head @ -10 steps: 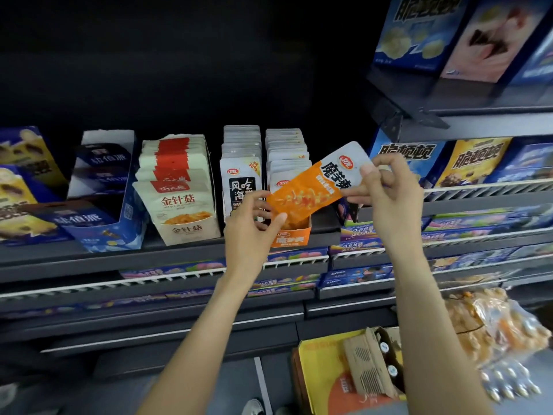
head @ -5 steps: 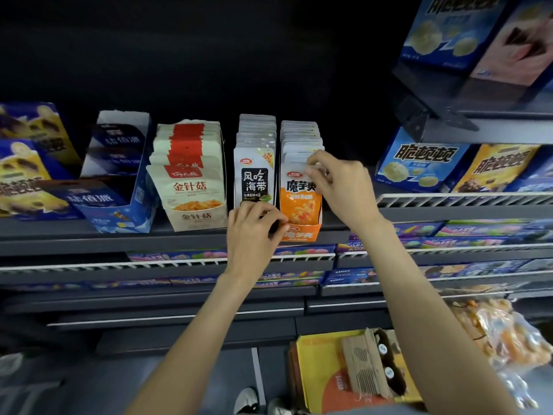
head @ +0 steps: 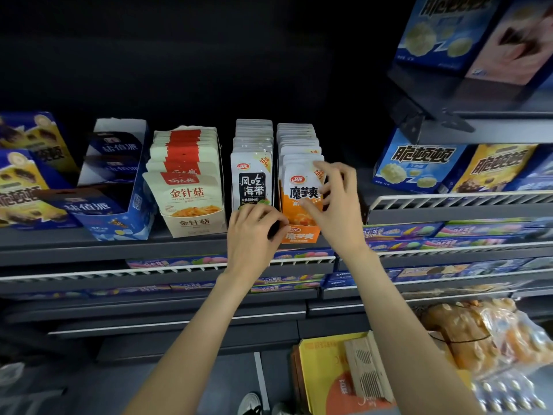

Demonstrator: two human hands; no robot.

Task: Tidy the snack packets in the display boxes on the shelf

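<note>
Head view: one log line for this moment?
right hand pinches orange packet | packet upright, front of orange box | left hand at box front

Dark grey shelving [head: 113,250] is filling the view under dim light, grey floor [head: 209,384] showing at 6 o'clock.
</note>
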